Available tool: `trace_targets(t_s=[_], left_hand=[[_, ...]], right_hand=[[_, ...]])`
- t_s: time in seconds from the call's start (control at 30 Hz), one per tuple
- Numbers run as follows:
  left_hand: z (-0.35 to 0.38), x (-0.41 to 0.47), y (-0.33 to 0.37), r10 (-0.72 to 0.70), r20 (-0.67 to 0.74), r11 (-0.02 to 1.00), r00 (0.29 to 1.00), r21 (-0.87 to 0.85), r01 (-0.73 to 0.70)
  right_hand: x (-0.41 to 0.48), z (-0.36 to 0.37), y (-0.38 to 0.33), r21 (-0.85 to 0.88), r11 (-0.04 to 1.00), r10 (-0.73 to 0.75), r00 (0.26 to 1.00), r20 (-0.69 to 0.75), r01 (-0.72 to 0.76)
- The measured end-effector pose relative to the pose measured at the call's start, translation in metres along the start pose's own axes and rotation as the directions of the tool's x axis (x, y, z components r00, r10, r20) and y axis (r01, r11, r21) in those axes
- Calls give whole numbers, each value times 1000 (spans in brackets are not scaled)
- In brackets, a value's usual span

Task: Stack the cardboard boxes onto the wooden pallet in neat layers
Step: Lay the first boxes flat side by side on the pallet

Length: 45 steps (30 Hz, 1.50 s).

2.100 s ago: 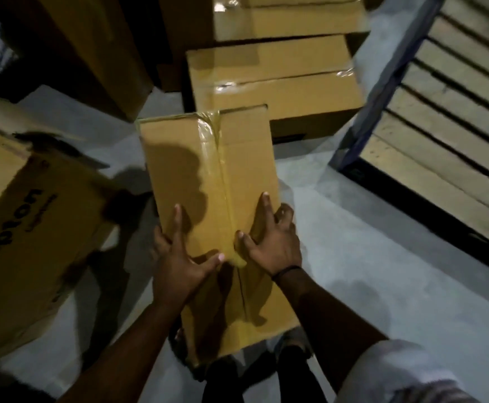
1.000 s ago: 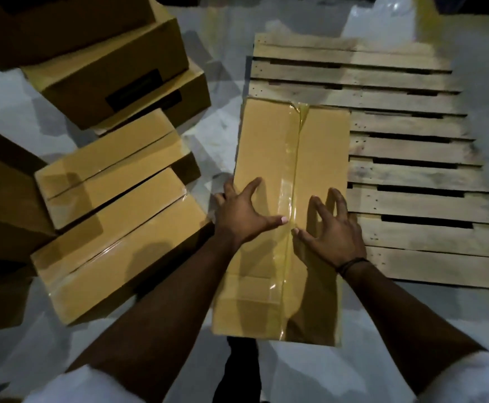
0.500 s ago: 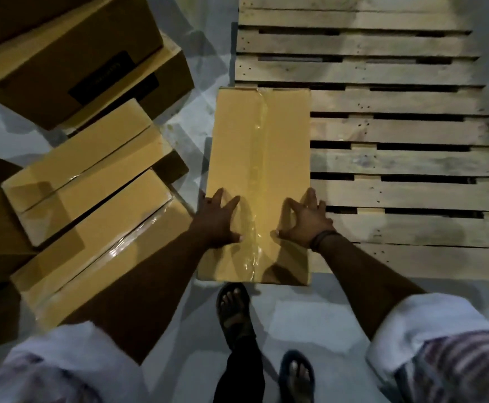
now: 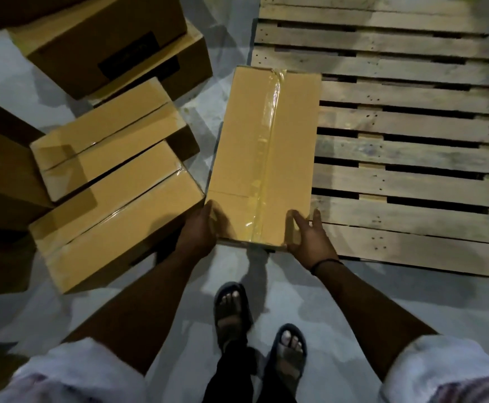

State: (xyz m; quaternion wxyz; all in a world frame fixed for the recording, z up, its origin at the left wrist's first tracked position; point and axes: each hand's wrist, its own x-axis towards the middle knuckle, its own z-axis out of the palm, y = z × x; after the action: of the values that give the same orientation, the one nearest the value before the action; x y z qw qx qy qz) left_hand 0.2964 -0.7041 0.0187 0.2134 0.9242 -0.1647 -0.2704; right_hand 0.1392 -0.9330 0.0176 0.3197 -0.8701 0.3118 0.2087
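We are clamping left hand (image 4: pixel 199 231) and right hand (image 4: pixel 310 239) fingers on the box (image 4: pixel 263 152), near corners; pallet (image 4: pixel 412 175) lying at two o'clock.

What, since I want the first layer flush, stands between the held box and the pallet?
Nothing visible does. The taped box, gripped at its near corners by the left hand and right hand, is over the wooden pallet at its left edge; other boxes sit on the floor beside it.

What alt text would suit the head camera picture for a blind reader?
A left hand and right hand hold a taped cardboard box at the left edge of a wooden pallet. More boxes lie on the floor alongside.
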Motion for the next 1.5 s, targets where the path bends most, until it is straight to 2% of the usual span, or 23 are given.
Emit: trace_targets(t_s=[0.2, 0.53, 0.73, 0.9, 1.5], left_hand=[[0, 1, 4, 56, 30, 996, 998, 71, -58], [16, 18, 35, 141, -1, 983, 990, 118, -140], [18, 16, 35, 85, -39, 995, 996, 55, -82], [20, 17, 25, 45, -5, 998, 999, 51, -44], [21, 13, 13, 42, 23, 995, 999, 92, -44]], right_hand=[[15, -1, 8, 63, 998, 13, 998, -61, -9], [31, -35, 31, -27, 1000, 0, 993, -119, -3], [30, -32, 35, -60, 998, -2, 991, -134, -6], [23, -29, 36, -52, 999, -12, 991, -131, 6], [1, -19, 30, -82, 997, -6, 992, -129, -4]])
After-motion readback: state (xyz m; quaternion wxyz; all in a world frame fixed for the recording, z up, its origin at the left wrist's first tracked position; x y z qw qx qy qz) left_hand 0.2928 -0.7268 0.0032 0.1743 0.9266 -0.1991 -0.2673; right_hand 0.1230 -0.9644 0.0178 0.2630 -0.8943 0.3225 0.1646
